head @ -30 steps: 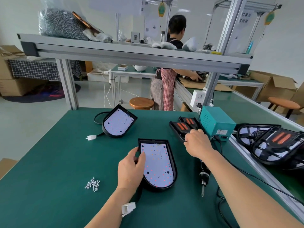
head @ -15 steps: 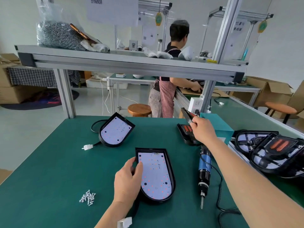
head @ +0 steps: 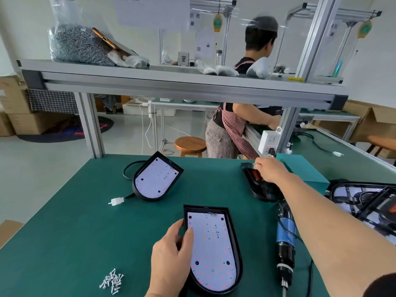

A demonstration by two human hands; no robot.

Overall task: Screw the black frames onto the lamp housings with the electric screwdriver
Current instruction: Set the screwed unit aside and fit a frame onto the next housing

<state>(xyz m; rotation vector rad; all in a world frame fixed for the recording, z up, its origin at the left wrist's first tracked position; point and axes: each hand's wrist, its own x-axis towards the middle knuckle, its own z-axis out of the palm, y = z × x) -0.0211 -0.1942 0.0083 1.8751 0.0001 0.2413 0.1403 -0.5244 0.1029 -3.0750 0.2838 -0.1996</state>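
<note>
A green-topped desk (head: 64,232) fills the lower frame. On it lie one lamp housing (head: 213,250) at lower centre, a second lamp housing (head: 156,179) at centre with its white connector (head: 115,201), and a heap of screws (head: 111,282) at lower left. At right lie the electric screwdriver (head: 285,243), stacked black frames (head: 258,185) and a teal box (head: 304,172).

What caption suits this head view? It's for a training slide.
Left hand steadies a lamp housing while the right hand reaches for a black frame; electric screwdriver lies idle.

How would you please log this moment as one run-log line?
left hand steadies lamp housing | right hand picking black frame | screwdriver lying idle
</note>
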